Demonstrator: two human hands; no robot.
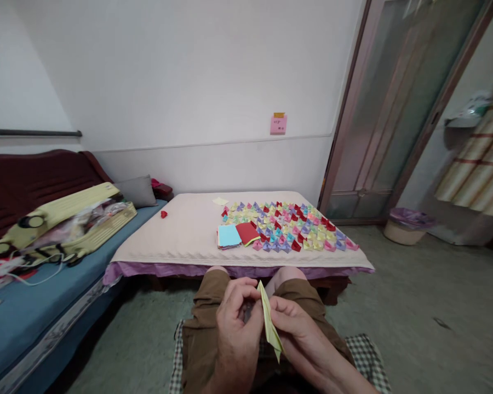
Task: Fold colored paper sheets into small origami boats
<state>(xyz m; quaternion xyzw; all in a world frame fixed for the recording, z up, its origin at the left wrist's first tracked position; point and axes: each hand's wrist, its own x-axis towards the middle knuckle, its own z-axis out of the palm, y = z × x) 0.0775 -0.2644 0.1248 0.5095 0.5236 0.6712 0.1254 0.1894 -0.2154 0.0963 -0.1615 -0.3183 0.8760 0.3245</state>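
Note:
A narrow, folded piece of pale yellow paper [270,322] is held upright between my two hands, above my lap. My left hand [239,323] pinches its left edge near the top with thumb and bent fingers. On the other side my right hand [296,328] grips the paper, its fingers partly hidden behind the fold. Beyond my knees, a stack of square paper with a light blue sheet on top [229,236] lies on the table, overlapped by red sheets [246,233]. Many small folded paper pieces [290,225] in several colours stand in rows to the right.
The low table has a cream cover [156,241]. A small red object [164,214] and a pale yellow paper [220,201] lie on it. An open yellow suitcase [102,232] rests on the blue bed at left. A lined bin [405,227] stands by the door.

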